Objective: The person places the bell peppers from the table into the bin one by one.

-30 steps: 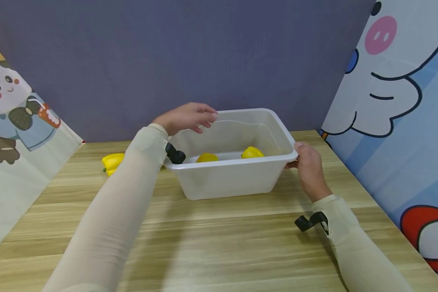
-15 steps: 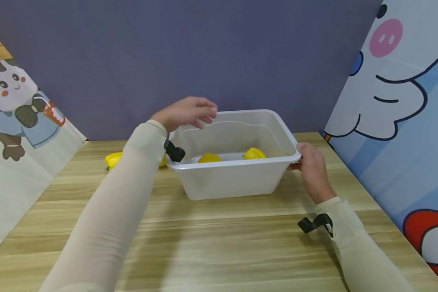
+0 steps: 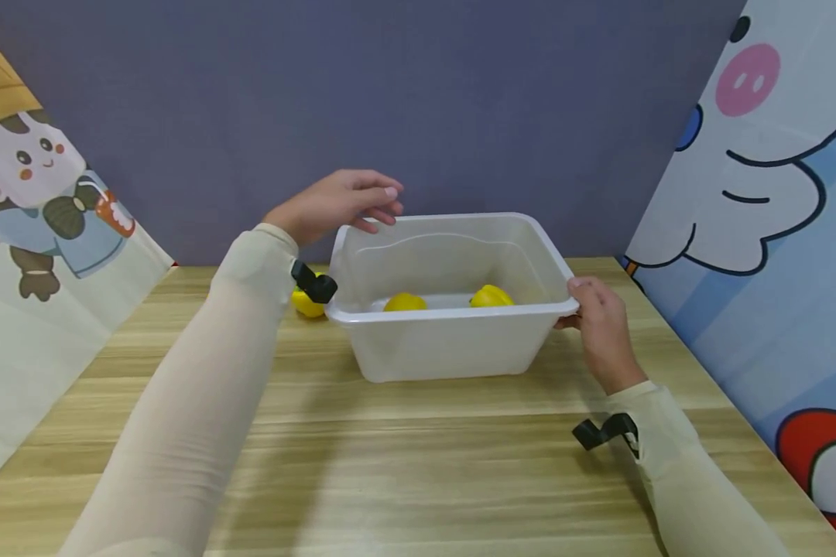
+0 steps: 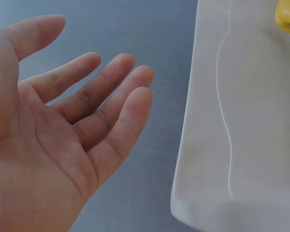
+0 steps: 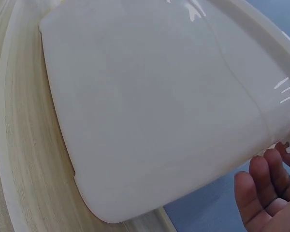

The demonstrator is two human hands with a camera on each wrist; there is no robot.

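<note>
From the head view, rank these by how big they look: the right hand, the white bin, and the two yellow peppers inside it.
1. White bin
2. Right hand
3. Left pepper and right pepper, unranked: they look alike, and the bin hides part of each.

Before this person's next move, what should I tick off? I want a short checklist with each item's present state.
1. Tub upright on the table: ok.
2. Right hand holding the tub's right end: ok.
3. Left hand free: ok, fingers extended, apart from the tub.
4. Peppers inside the tub: ok, a left pepper and a right pepper show.
5. Space left of the tub clear: not ok, a third pepper is there.
6. Nothing behind the left sleeve: cannot tell, view blocked.
</note>
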